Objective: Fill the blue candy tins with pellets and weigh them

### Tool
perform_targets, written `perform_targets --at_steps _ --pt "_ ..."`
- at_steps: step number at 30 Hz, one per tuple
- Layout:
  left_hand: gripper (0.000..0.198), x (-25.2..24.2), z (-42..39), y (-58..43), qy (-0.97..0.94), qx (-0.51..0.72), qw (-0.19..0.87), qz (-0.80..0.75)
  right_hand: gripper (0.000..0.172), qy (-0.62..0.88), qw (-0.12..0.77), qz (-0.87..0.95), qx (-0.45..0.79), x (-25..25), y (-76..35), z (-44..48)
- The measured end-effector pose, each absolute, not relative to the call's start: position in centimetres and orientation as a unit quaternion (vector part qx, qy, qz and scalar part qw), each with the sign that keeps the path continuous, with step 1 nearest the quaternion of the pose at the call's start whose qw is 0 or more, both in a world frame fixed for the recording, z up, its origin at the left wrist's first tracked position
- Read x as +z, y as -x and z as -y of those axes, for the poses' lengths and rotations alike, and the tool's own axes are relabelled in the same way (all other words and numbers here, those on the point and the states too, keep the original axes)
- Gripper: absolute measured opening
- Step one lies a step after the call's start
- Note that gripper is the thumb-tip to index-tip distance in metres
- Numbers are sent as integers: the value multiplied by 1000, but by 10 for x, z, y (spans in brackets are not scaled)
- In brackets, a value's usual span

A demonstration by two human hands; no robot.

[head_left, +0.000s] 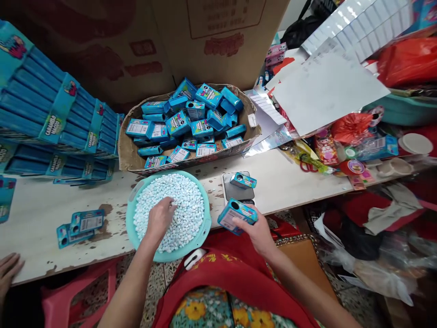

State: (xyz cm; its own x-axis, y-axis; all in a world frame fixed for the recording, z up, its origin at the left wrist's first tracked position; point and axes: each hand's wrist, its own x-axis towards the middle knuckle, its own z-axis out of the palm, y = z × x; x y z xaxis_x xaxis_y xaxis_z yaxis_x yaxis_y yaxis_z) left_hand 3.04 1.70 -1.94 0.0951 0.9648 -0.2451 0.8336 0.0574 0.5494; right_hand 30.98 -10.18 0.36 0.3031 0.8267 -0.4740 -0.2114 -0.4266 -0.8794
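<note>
My left hand point(160, 219) reaches into a turquoise plastic basin point(203, 230), its fingers curled together at the surface of many small pale-blue candies point(184, 191). What sits between those fingertips, if anything, is hidden. Over the table's front edge, my right hand point(256, 230) grips a small blue candy box point(237, 215), with a dark round hole showing in its end. Just behind it, another blue box point(243, 180) rests on a small flat scale point(228, 192).
A cardboard tray point(123, 152) of loose blue boxes stands behind the basin. Stacked display packs point(54, 109) rise at left. Two boxes point(87, 222) lie near another person's hand point(8, 271). Papers point(327, 91) and packaging clutter the right; a big carton point(164, 41) stands behind.
</note>
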Motion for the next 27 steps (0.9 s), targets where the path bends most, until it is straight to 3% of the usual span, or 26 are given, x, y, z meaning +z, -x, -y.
perform_targets --at_steps 5,8,12,17,23,27 --pt "37 -11 -20 -11 -336 303 607 -653 46 676 512 210 487 1 -335 108" --pt "36 -2 -24 -17 -265 309 670 -621 46 678 532 182 474 -2 -343 111" --pt "27 17 -40 -61 -503 159 604 -597 45 667 558 148 471 -8 -351 115" --pt "17 29 -71 -166 -806 38 401 -435 45 668 580 119 451 -15 -366 119" --pt "27 14 -82 -261 -912 -55 229 -337 46 680 591 80 426 -22 -387 131" --pt "27 13 -82 -268 -923 -55 222 -311 43 685 594 67 416 -24 -396 138"
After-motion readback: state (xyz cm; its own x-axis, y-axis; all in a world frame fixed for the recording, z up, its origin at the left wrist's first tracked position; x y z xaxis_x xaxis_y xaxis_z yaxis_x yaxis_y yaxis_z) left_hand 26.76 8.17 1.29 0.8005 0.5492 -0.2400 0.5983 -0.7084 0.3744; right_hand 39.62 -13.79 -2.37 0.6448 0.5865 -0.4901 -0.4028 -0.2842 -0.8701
